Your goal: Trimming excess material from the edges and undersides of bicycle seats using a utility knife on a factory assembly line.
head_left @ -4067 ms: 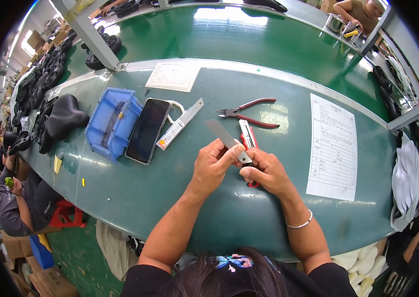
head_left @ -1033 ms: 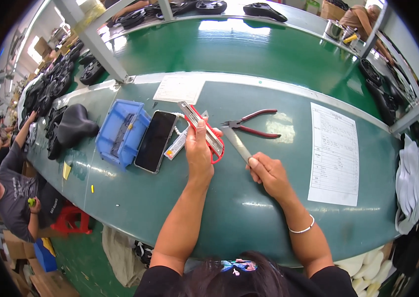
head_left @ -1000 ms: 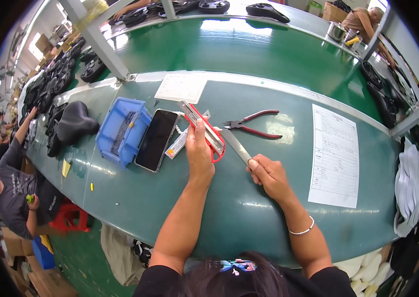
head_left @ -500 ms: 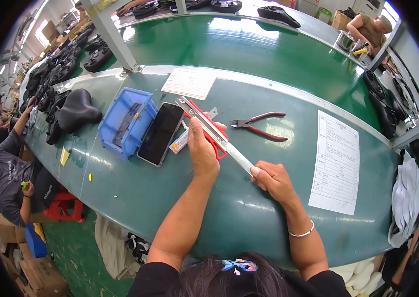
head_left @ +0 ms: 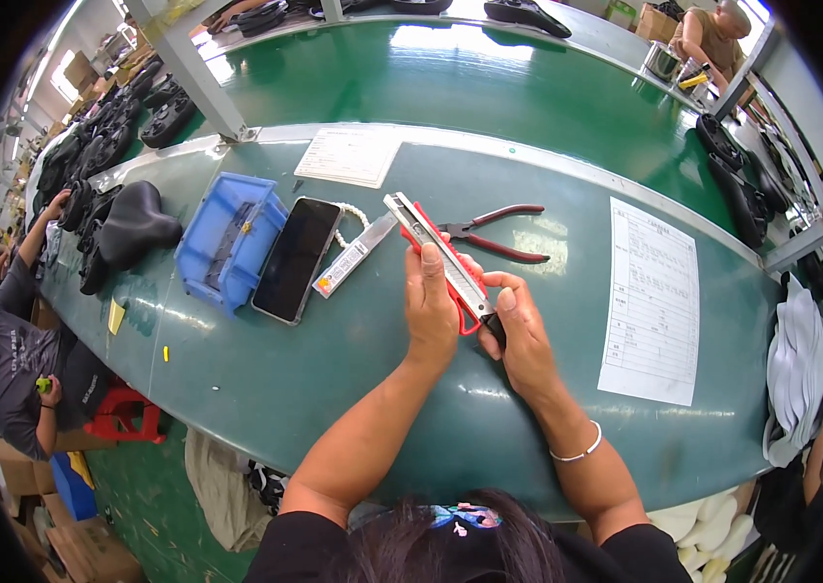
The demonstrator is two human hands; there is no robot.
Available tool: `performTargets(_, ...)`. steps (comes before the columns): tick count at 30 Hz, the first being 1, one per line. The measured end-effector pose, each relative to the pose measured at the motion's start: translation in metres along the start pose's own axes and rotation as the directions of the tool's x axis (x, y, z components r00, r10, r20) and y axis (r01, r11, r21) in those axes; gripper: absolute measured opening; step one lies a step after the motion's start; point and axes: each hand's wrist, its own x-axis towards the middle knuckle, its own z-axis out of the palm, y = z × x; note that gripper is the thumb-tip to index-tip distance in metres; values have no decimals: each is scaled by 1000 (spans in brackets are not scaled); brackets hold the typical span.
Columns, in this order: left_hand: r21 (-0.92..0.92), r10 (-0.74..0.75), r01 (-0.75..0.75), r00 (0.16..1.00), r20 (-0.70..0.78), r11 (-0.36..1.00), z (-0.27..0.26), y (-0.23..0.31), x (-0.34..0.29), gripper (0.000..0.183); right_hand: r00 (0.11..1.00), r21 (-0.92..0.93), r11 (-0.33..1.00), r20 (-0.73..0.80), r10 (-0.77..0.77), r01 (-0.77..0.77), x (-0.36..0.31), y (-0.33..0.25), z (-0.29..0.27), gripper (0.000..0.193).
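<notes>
A red snap-off utility knife (head_left: 457, 273) with a metal channel lies across my left hand (head_left: 433, 316), which is closed around its red body. At the knife's lower end, my right hand (head_left: 526, 342) has its thumb and fingers closed on a black end piece (head_left: 495, 328). A segmented blade strip shows within the channel. Just beyond the knife, cutting pliers (head_left: 504, 247) with red handles lie on the table, their jaws partly hidden behind the knife and my fingers. Left of my hands is a narrow flat case (head_left: 357, 257) with an orange-marked end.
A smartphone (head_left: 297, 260) lies beside a blue bin (head_left: 200, 238) with dark pieces in it. Printed sheets (head_left: 652, 301) rest at right and at the back. Black saddles (head_left: 139, 225) crowd the left, where a co-worker (head_left: 18, 364) sits. White padded pieces (head_left: 800, 369) hang at right.
The long blade strip that stuck out toward my right hand has gone into the knife. My right hand has come up to the knife's lower end, where the black piece now shows.
</notes>
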Motion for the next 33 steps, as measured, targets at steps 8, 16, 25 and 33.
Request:
performTargets(8, 123, -38, 29, 997, 70, 992, 10, -7, -15, 47, 942, -273, 942, -213, -260, 198, 2, 11, -1, 48)
performTargets(16, -126, -127, 145, 981, 146, 981, -4, 4, -5, 47, 957, -253, 936, 215, -193, 245, -4, -6, -5, 70)
performTargets(25, 61, -17, 7, 987, 161, 998, 1, 11, -13, 50, 928, -382, 847, 202, -313, 369, -3, 5, -8, 62)
performTargets(33, 94, 12, -37, 967, 253, 995, 5, 13, -17, 59, 919, -231, 891, 150, -364, 391, -4, 8, -9, 56)
